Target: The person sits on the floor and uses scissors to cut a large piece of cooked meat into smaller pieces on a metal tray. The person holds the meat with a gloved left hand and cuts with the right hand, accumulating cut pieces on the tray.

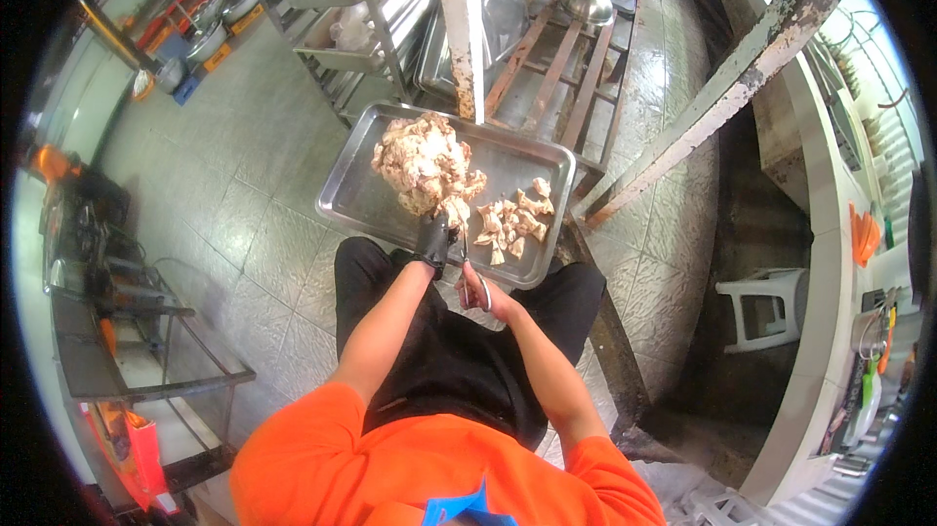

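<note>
In front of my knees, a rectangular metal tray (516, 156) holds a large heap of pale, folded meat (421, 160), perhaps tripe or offal, on its left half. Smaller cut pieces (511, 224) lie loosely on the right half. My left hand (432, 239), in a black glove, grips a piece of meat (457, 210) at the heap's near edge; its fingertips are partly hidden. My right hand (479, 290) is bare and closed around the handles of metal scissors (487, 297). The blades point away from me, close beside the held piece.
Beyond the tray stand a rusty white post (460, 28) and a slatted metal frame (545, 98) bearing a metal bowl (588, 6). A tray rack (377, 21) is at the back left. A diagonal post (695, 116) and a white plastic stool (761, 310) are to the right.
</note>
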A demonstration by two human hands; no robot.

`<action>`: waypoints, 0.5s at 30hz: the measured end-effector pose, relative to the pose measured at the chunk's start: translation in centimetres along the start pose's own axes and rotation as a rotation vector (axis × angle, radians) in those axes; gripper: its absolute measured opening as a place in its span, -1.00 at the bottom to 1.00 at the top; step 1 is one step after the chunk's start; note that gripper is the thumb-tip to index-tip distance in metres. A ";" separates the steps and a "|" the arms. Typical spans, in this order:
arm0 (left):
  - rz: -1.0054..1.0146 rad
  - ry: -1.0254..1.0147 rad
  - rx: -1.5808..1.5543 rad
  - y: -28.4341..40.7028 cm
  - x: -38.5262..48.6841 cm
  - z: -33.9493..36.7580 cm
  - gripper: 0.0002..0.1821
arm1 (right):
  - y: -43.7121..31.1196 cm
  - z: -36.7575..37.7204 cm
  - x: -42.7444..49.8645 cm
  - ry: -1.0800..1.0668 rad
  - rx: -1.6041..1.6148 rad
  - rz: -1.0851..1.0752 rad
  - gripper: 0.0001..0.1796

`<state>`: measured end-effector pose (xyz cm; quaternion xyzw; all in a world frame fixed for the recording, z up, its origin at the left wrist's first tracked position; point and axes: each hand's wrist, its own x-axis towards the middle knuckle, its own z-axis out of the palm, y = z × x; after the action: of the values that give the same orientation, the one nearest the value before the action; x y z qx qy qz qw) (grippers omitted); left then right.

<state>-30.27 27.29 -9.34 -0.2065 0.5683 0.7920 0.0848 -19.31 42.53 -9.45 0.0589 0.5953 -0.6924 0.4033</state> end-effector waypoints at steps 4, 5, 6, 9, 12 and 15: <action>-0.032 -0.155 -0.046 -0.8 -0.6 -0.3 -0.80 | 0.0 -0.6 0.6 0.004 0.113 0.021 -0.03; -0.041 -0.181 0.020 -1.1 -0.9 -1.1 -0.81 | -0.2 -0.5 0.6 0.011 0.169 0.016 -0.07; -0.056 -0.209 0.081 -1.1 -1.6 -1.3 -0.81 | -0.7 -0.9 0.3 0.023 0.224 0.017 -0.10; -0.131 -0.186 0.118 -1.3 -3.5 -0.8 -0.77 | -1.7 -1.3 -0.7 0.120 0.029 -0.066 -0.20; -0.088 -0.223 0.130 -0.3 -4.2 -0.9 -0.75 | -2.3 -0.4 -1.7 0.256 -0.024 -0.122 -0.32; -0.125 -0.201 0.063 0.9 -4.5 -0.9 -0.75 | -2.3 -0.6 -1.4 0.348 0.059 -0.119 -0.33</action>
<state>-26.33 26.63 -6.86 -0.1583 0.5673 0.7837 0.1972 -20.11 43.64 -7.06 0.1546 0.6378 -0.7116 0.2507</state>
